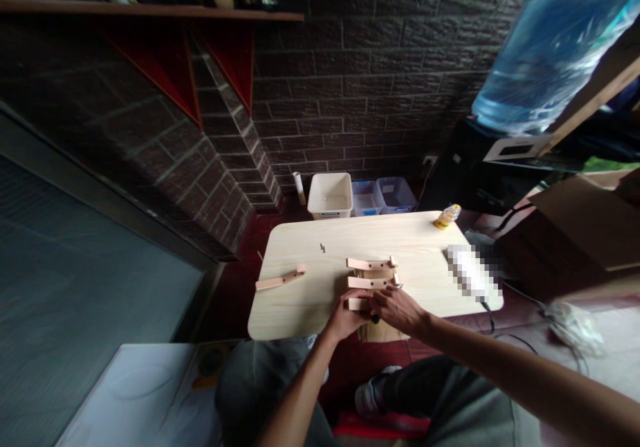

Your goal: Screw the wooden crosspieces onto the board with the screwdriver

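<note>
My left hand (341, 315) is closed around the left end of the nearest curved wooden piece (357, 304), at the table's front edge. Fingers pinched together, my right hand (399, 308) presses over the same piece's right part; what it holds is hidden. A small dark thing (375, 319) peeks out below those fingers, too small to name. Just beyond lie a second curved wooden piece (373, 283) and a third curved wooden piece (370, 265), each with dark holes and an upturned right end. They rest across a wooden board (383, 331) that juts past the edge.
Left on the table (300, 317) lies another curved wooden piece (281, 279). Small screws (323, 248) sit near the middle. A yellow-labelled bottle (447, 216) stands at the back right corner, with a blurred-out white object (473, 272) nearer. Plastic bins (330, 179) stand behind.
</note>
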A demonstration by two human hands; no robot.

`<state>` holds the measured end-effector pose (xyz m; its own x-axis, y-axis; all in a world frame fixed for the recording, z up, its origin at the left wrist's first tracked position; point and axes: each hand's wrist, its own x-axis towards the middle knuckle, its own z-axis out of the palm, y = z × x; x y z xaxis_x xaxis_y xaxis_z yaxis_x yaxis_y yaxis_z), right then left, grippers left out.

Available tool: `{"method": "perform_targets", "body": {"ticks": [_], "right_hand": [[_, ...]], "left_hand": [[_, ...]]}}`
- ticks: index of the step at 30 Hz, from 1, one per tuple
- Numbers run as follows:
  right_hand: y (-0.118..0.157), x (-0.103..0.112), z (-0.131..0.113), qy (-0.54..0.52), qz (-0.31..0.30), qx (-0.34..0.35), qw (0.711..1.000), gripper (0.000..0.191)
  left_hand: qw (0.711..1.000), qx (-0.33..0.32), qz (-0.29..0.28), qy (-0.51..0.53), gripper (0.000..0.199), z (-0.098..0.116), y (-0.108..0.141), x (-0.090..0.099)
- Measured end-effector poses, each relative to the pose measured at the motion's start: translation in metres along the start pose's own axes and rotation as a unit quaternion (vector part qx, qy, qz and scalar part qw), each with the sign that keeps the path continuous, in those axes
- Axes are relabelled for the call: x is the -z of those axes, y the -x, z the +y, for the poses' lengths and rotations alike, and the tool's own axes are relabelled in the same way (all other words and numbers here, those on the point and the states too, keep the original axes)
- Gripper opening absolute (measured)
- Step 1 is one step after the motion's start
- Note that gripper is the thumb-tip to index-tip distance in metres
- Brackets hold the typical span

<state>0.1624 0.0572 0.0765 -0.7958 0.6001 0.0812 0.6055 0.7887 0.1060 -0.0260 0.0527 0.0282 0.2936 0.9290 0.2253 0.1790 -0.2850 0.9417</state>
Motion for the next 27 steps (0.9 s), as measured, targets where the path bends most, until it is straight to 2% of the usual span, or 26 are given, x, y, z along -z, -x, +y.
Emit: {"method": "perform_targets", "body": {"ticks": [6,9,14,16,19,21,24,27], "right_hand": [[0.005,0.012,0.003,-0.007,-0.018,0.005,1.000,0.030],[0.012,0.022,0.007,-0.017,-0.011,-0.006,1.000,0.033],[0.028,0.061,0.021,-0.096,0.048,-0.034,0.994,0.026],[0.037,0.085,0.030,-0.173,0.086,-0.085,0.978,0.022],[0.046,0.119,0.044,-0.292,0.150,-0.172,0.929,0.017],[0.047,0.134,0.051,-0.325,0.161,-0.220,0.905,0.019],[0.043,0.136,0.054,-0.378,0.137,-0.256,0.879,0.024],[0.034,0.121,0.050,-0.420,0.118,-0.235,0.868,0.020]], "left_hand": [[0.999,0.031,-0.020,0.005,0.032,0.011,-0.002,-0.002],[0.999,0.027,-0.013,0.011,0.030,0.015,-0.003,-0.004],[0.999,0.021,-0.003,-0.024,0.015,0.015,-0.003,-0.010],[0.999,0.033,0.008,-0.039,0.015,0.012,-0.003,-0.014],[0.998,0.045,0.022,-0.044,0.014,0.007,-0.003,-0.019],[0.998,0.047,0.022,-0.043,0.015,0.006,-0.004,-0.020],[0.998,0.046,0.009,-0.042,0.016,0.007,-0.006,-0.019],[0.998,0.047,-0.004,-0.040,0.018,0.010,-0.006,-0.017]]}}
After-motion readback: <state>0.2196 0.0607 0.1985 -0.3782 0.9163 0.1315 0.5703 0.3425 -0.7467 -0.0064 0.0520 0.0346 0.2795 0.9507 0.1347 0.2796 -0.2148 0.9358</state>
